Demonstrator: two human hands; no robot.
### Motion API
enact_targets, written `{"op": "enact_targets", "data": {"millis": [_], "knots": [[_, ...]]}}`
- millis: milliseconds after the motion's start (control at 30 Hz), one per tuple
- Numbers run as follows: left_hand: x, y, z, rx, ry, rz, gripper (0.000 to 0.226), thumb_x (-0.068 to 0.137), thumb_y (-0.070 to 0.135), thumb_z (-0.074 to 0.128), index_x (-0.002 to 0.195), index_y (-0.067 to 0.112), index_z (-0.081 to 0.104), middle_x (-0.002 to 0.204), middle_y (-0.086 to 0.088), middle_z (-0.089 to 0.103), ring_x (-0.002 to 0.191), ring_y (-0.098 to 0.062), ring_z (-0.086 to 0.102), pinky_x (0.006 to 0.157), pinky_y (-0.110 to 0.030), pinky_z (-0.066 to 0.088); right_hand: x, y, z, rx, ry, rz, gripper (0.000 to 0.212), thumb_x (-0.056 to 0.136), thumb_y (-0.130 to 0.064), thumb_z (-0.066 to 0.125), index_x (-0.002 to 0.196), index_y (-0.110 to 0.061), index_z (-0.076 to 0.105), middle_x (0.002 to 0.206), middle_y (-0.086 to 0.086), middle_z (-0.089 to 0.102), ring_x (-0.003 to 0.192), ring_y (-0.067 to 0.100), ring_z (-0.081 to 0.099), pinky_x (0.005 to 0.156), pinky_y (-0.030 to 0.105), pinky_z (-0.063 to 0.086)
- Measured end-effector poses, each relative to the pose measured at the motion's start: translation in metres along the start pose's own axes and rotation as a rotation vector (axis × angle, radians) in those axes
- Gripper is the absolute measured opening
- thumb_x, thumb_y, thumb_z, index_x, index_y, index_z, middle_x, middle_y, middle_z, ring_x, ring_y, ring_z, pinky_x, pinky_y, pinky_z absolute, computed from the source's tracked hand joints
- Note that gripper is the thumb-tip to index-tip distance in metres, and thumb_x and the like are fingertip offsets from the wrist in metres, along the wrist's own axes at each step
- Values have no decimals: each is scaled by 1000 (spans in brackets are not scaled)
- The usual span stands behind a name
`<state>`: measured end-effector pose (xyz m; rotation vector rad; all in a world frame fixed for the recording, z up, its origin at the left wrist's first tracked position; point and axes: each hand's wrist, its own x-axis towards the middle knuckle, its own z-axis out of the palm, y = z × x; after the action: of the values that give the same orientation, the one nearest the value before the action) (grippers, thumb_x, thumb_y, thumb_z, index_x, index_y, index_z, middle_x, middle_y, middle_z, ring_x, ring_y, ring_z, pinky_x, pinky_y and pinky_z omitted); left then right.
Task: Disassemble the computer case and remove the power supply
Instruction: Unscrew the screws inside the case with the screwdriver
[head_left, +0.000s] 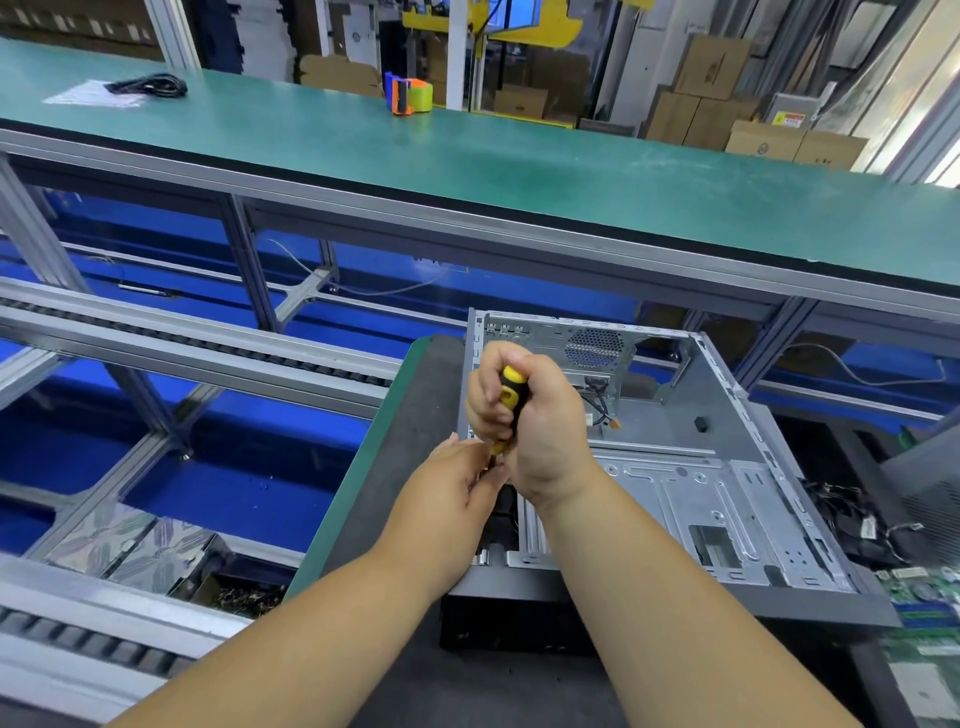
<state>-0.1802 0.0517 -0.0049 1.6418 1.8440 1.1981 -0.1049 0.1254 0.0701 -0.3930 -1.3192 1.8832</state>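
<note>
two hands work at the left wall of the open computer case (675, 467), which lies on its side on the dark bench (405, 415) with its inside facing up. right hand (530, 415) is curled round the yellow-and-black screwdriver (511, 400), held upright, tip pointing down at the case edge. left hand (462, 483) sits just below it, fingertips pinching near the screwdriver tip; what they pinch is hidden. loose cables (852, 519) lie to the right of the case.
</note>
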Motion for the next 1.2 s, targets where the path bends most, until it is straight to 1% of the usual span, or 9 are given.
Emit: {"op": "enact_targets", "data": {"millis": [67,100,267,367,433,567,700,833,1200], "knots": [[-1,0,-1,12,42,1,22,97,32,48,82,16,54,81,1,54,80,-12,51,74,-30,47,2,-2,1,-9,-88,37,23,79,-21,33,58,-12,38,42,-2,24,40,11,15,40,19,14],[-1,0,-2,20,54,9,23,97,32,48,81,16,53,80,1,53,80,-12,50,70,-32,45,2,-3,1,1,-119,55,23,78,-21,33,57,-12,38,41,-3,23,39,10,14,39,19,13],[0,2,-2,31,41,25,24,99,30,49,82,20,62,82,3,55,91,-17,51,78,-29,45,2,-6,-5,65,-65,74,19,82,-21,37,67,-10,40,45,1,35,38,13,26,41,26,18],[1,5,-3,7,66,18,19,98,25,53,91,22,70,83,14,56,94,-14,53,83,-27,46,-5,-7,-9,-72,113,44,21,86,-28,52,72,-12,53,63,4,55,53,17,49,52,25,41],[0,6,-3,-8,69,-2,19,98,25,53,94,23,71,82,21,54,96,-13,53,87,-24,43,-11,-5,-9,-108,199,20,26,92,-35,57,74,-17,64,72,1,61,62,16,57,61,24,49],[0,4,0,10,59,-12,25,98,25,52,78,14,64,77,4,55,85,-11,52,81,-20,43,-21,-1,3,-5,267,-43,29,92,-44,50,81,-21,64,75,-2,57,65,11,51,63,19,44],[0,5,0,0,77,26,34,96,20,55,65,34,50,74,13,50,81,1,50,68,-3,34,-22,2,8,-92,304,-67,19,92,-33,52,79,-20,53,73,-5,53,64,10,43,63,19,39],[0,2,1,-29,77,11,24,96,20,55,73,17,59,76,8,51,80,-5,52,65,-10,37,-20,0,8,-52,263,-73,19,90,-31,52,77,-19,59,71,-3,54,61,11,43,59,17,41],[0,1,2,-22,79,25,20,98,27,53,83,24,66,79,19,53,87,2,51,67,-3,35,-17,-2,2,-144,277,-69,36,102,-29,43,74,-16,63,72,-3,59,65,14,52,60,20,42]]}}
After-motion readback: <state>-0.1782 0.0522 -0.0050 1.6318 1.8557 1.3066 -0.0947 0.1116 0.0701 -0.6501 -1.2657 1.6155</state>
